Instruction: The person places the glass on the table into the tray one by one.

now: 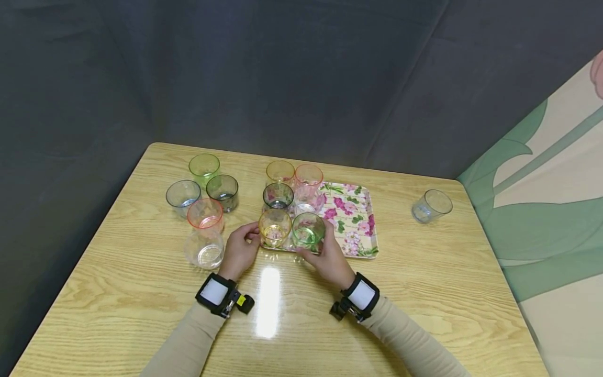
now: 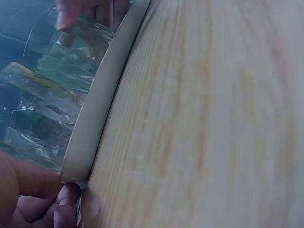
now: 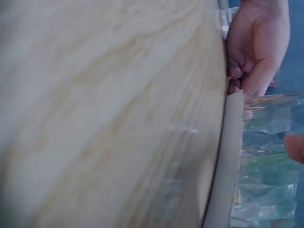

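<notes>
My right hand grips a green glass at the front of a flower-patterned tray, its thumb at the near side. My left hand pinches the tray's front left corner, with the fingers curled at the rim in the left wrist view. Between both hands, a yellow glass stands upright beside the green one. Behind these on the tray are a dark grey glass, a second yellow glass and a pink glass; a clear glass is partly hidden among them.
Left of the tray stand a green glass, a blue-grey glass, a dark glass, a red-rimmed glass and a clear glass close to my left hand. A grey glass sits far right on the wooden table.
</notes>
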`<state>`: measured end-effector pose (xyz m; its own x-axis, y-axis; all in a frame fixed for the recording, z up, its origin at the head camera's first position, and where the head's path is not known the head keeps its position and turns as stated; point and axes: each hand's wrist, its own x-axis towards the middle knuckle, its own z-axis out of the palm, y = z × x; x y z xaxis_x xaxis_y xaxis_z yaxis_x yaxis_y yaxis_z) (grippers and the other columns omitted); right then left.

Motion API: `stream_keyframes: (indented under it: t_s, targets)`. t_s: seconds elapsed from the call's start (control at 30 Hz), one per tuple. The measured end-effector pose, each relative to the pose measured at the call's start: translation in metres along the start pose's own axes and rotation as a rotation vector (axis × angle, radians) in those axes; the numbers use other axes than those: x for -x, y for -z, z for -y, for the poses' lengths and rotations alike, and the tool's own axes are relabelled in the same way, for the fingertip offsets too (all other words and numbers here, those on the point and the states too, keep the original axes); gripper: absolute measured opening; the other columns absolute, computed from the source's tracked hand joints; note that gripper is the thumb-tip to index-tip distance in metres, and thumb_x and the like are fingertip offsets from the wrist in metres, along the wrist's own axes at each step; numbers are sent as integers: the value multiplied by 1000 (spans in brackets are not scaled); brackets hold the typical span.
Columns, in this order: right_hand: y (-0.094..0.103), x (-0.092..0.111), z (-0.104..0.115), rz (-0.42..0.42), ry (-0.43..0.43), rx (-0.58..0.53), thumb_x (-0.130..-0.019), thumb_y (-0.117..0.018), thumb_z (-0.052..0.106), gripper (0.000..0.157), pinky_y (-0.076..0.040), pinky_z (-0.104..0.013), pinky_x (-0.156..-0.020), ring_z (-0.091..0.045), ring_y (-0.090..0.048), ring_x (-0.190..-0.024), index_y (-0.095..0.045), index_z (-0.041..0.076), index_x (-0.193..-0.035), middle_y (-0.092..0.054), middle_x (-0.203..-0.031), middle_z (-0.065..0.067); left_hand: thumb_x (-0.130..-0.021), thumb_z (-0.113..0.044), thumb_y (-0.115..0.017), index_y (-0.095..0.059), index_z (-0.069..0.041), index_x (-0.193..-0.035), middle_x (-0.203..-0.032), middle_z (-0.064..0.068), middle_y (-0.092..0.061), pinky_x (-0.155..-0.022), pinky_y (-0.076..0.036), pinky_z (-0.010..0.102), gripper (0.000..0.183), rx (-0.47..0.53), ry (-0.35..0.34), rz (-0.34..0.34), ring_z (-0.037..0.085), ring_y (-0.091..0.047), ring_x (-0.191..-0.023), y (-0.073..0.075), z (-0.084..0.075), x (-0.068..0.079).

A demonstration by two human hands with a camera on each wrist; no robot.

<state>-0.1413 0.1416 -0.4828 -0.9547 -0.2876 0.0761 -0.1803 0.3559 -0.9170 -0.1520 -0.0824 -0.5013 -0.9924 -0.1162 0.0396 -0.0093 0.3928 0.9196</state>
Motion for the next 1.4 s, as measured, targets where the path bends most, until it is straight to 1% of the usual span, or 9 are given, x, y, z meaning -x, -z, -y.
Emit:
stream_keyframes:
  t_s: [0.23, 0.4, 0.53, 0.67, 0.77, 0.9, 1.03, 1.17, 1.4]
  targets:
    - [13, 8, 22, 43, -55, -18, -79, -70, -3, 96, -33, -51, -107, -36, -30, -132, -5, -2, -148, -21, -150, -29, -83, 0, -60, -65, 0, -115, -97, 17, -68, -65, -45, 30, 32, -7, -9, 4, 22, -60, -84, 0, 1, 0]
    - [35, 17, 39, 60, -71, 21, -81, -64, -8, 82, -27, -60, -108, -44, -22, -133, -14, -8, -145, -18, -148, -34, -84, 0, -59, -64, 0, -116, -98, 17, -68, -63, -44, 27, 32, -14, -15, 4, 21, -59, -84, 1, 2, -1]
    - [64, 17, 22, 2, -60, 124, -89, -61, 7, 54, -37, -60, -102, -40, -39, -125, -37, -5, -136, -39, -137, -31, -85, 0, -59, -65, 0, -115, -97, 16, -68, -61, -42, 22, 31, -14, -11, 3, 21, -59, -83, 1, 3, -2]
    - [98, 13, 5, -78, -90, 310, -94, -57, 29, 38, -52, -50, -83, -27, -57, -102, -56, 0, -119, -61, -114, -20, -84, -1, -59, -65, 0, -115, -97, 17, -68, -59, -41, 20, 32, -8, -12, 0, 22, -60, -83, 1, 3, -2]
    - [120, 13, 1, -90, -157, 416, -95, -51, 41, 41, -52, -40, -65, -23, -60, -83, -61, 3, -106, -66, -96, -17, -83, -1, -59, -66, 0, -114, -95, 16, -68, -59, -42, 23, 32, 6, -31, -12, 21, -60, -81, 0, 3, -1]
    - [140, 16, -4, -36, -291, 506, -95, -40, 54, 56, -42, -33, -52, -22, -52, -63, -60, 1, -90, -63, -79, -18, -82, -1, -59, -66, 1, -112, -92, 15, -67, -59, -44, 26, 31, 16, -66, -28, 19, -59, -78, 0, 3, 0]
    - [148, 22, -12, 30, -393, 611, -95, -34, 58, 64, -33, -30, -46, -18, -39, -50, -54, 3, -71, -50, -60, -8, -83, -2, -60, -65, -1, -115, -96, 16, -68, -64, -44, 27, 32, 14, -21, 3, 21, -60, -83, 0, 3, -1]
    - [147, 29, -20, 94, -428, 711, -97, -36, 54, 58, -27, -28, -45, -14, -31, -45, -42, 12, -57, -34, -51, 2, -84, -1, -61, -65, -1, -116, -98, 16, -68, -65, -44, 28, 33, 4, -3, 16, 21, -60, -84, 0, 2, -2]
    - [142, 32, -30, 182, -422, 734, -98, -46, 36, 51, -26, -26, -44, -11, -31, -42, -41, 14, -52, -34, -47, 4, -84, -1, -60, -64, -1, -117, -99, 16, -68, -67, -45, 28, 32, 6, 1, 12, 21, -60, -85, -1, 3, -2]
